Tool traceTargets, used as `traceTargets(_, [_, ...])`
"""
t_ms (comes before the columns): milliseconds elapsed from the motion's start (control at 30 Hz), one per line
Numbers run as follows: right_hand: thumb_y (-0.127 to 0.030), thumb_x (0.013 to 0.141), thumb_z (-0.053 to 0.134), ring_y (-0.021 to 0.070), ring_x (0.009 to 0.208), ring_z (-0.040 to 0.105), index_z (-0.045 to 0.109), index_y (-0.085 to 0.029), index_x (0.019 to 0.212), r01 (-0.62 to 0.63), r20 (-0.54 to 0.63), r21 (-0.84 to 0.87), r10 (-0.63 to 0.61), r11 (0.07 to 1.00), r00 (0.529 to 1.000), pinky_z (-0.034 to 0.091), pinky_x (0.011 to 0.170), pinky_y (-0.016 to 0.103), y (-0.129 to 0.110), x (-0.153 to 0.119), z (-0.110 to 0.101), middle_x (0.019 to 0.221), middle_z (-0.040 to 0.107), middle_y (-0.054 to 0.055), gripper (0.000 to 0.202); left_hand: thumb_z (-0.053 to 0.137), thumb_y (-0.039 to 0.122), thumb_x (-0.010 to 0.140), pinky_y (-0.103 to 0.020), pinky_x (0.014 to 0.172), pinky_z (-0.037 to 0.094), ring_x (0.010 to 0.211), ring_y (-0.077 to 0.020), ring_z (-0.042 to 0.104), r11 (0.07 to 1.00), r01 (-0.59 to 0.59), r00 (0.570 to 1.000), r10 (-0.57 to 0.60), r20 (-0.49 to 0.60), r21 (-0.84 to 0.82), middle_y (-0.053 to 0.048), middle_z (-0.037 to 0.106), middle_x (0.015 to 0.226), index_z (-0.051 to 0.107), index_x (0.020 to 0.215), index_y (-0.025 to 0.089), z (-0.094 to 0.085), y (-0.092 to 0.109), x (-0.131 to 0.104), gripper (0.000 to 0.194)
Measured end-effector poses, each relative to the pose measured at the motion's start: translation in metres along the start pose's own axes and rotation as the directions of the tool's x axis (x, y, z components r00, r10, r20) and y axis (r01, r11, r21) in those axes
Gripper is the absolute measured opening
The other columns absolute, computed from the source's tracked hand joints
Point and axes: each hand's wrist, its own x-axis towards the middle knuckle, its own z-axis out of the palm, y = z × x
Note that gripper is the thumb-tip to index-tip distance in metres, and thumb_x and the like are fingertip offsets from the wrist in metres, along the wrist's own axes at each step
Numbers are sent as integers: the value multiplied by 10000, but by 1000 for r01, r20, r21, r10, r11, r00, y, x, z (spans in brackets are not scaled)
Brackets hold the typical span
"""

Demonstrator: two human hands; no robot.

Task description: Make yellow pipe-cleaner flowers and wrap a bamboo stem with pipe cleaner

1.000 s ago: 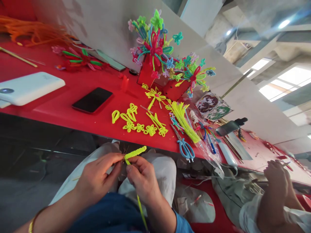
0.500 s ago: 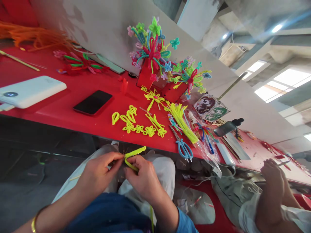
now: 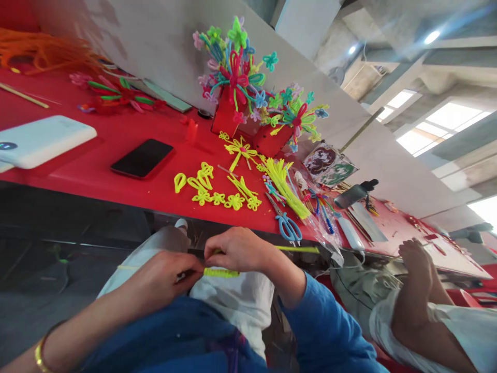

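Above my lap, my left hand is closed, its thumb and fingertips pinching the left end of a yellow pipe cleaner coil. A thin pale stick-like end pokes out to the left behind that hand. Just above the coil, my right hand is closed with bent fingers on the yellow pipe cleaner, whose loose tail runs out to the right past my wrist. The fingers partly hide where coil and strand meet. On the table edge beyond lie yellow pipe cleaner flowers and loops.
Blue-handled scissors lie by a bundle of yellow pipe cleaners on the red table. A black phone and white power bank are at left. Colourful flower bouquets stand behind. Another person's hands are at right.
My right hand has moved up and over the coil, pulling the strand's tail to the right. The coil has tipped from slanting upward to nearly level, and my left hand sits slightly lower.
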Motion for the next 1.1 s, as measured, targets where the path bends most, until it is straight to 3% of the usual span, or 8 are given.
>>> traceTargets(67, [-189, 740, 693, 97, 592, 579, 658, -211, 659, 29, 75, 306, -55, 952, 996, 376, 538, 182, 12, 4, 2, 602, 626, -74, 90, 553, 302, 793, -217, 525, 417, 510, -137, 615, 994, 35, 999, -32, 27, -108, 26, 711, 579, 716, 658, 241, -4, 4, -3, 220])
traceTargets(200, [-264, 737, 639, 68, 498, 474, 612, -193, 690, -114, 185, 741, -39, 662, 982, 358, 479, 176, 27, 5, 21, 562, 558, -85, 90, 581, 294, 749, -225, 537, 449, 542, -151, 622, 966, 113, 993, -106, 43, -235, 19, 727, 596, 709, 639, 239, -13, 12, -8, 177])
traceTargets(367, [-366, 617, 742, 52, 412, 356, 576, -193, 692, -134, 99, 917, 110, 375, 989, 258, 398, 183, 22, 0, 53, 487, 497, -97, 252, 615, 328, 708, -227, 502, 456, 521, -146, 599, 828, 278, 935, -349, -60, -487, 28, 685, 539, 675, 598, 221, -7, 17, -11, 164])
traceTargets(467, [-391, 609, 732, 48, 380, 287, 548, -200, 633, -45, -19, 955, 211, 294, 977, 216, 380, 193, 15, 0, 66, 422, 417, -108, 266, 644, 336, 679, -247, 529, 498, 545, -159, 635, 725, 320, 890, -451, -69, -609, 29, 700, 556, 670, 636, 216, 1, 17, -10, 130])
traceTargets(633, [-387, 675, 670, 47, 413, 282, 573, -193, 641, 23, -176, 918, 354, 397, 919, 222, 393, 186, 6, 4, 78, 480, 451, -82, 219, 663, 321, 687, -274, 593, 534, 570, -162, 646, 672, 308, 851, -511, -120, -673, 49, 693, 568, 694, 744, 225, 3, 16, -4, 115])
traceTargets(833, [-346, 794, 577, 93, 470, 457, 609, -204, 813, 60, -346, 822, 414, 566, 842, 363, 452, 192, 1, 4, 97, 561, 562, -44, 147, 676, 345, 710, -289, 571, 530, 568, -177, 636, 698, 321, 844, -518, -140, -640, 53, 670, 553, 716, 740, 240, 1, 11, 0, 116])
traceTargets(933, [-341, 816, 553, 117, 517, 524, 623, -217, 821, 62, -394, 794, 433, 605, 811, 433, 507, 215, 0, 4, 99, 583, 582, -34, 143, 692, 344, 701, -260, 545, 502, 549, -158, 611, 660, 324, 825, -548, -140, -678, 62, 661, 537, 717, 719, 241, 3, 11, 1, 107])
traceTargets(1100, [-345, 774, 586, 119, 535, 552, 623, -195, 721, 82, -394, 802, 421, 592, 817, 439, 505, 209, 2, 5, 92, 592, 615, -21, 164, 703, 375, 663, -263, 516, 488, 532, -165, 601, 663, 315, 824, -546, -151, -679, 42, 659, 525, 726, 689, 231, 4, 10, 3, 147])
